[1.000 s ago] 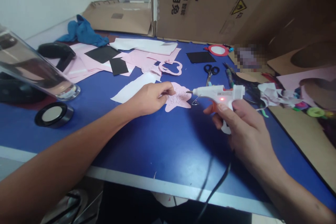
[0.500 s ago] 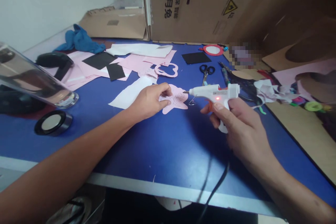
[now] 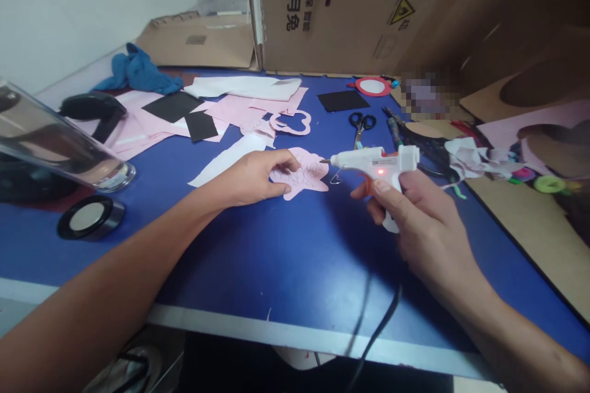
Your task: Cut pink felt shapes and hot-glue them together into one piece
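Just beyond the fingertips of the left hand (image 3: 253, 177), partly under them, lies the pink cutout (image 3: 308, 175); thumb and fingers stand apart over its edge. The right hand (image 3: 424, 218) is wrapped around the white glue gun (image 3: 369, 161). It would be good to squeeze slowly, with left fingertips away from the nozzle (image 3: 325, 161). Whether the nozzle touches the cutout, I cannot tell; its left edge is hidden.
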{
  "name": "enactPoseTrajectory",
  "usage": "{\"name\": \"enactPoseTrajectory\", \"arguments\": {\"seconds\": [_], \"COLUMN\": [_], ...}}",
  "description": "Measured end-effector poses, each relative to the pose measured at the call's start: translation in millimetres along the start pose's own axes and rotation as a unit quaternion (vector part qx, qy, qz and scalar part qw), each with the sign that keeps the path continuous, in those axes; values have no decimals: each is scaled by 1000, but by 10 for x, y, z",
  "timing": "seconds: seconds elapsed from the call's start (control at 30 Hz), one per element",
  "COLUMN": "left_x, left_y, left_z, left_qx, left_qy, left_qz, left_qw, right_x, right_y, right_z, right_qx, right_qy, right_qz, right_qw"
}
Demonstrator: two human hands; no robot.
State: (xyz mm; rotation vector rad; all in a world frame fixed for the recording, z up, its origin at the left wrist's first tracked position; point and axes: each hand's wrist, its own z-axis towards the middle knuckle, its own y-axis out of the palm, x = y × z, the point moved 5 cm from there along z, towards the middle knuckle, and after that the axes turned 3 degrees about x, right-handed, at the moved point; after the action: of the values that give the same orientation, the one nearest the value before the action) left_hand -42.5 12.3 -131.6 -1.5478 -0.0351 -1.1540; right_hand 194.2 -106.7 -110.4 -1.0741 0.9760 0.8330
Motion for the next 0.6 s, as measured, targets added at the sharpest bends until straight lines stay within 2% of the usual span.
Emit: {"name": "enactPoseTrajectory", "arguments": {"seconds": [0.17, 0.3, 0.43, 0.5, 0.6], "left_x": [-21, -31, 33, 89, 140], "left_y": [-50, -78, -136, -134, -84], "left_z": [7, 11, -29, -59, -94], "left_qx": [-11, 39, 93, 84, 41], "left_qy": [7, 8, 5, 15, 41], "left_qz": [-59, -105, -78, -53, -40], "left_qw": [998, 994, 993, 995, 998], "right_x": [28, 18, 32, 52, 69], "right_y": [-1, -17, -30, -35, -38], "right_z": [4, 18, 31, 33, 33], "right_qx": [3, 8, 11, 14, 16], "right_qy": [10, 8, 3, 2, -1], "right_qz": [2, -2, -5, -8, -12], "right_qw": [1000, 1000, 1000, 1000, 1000]}}
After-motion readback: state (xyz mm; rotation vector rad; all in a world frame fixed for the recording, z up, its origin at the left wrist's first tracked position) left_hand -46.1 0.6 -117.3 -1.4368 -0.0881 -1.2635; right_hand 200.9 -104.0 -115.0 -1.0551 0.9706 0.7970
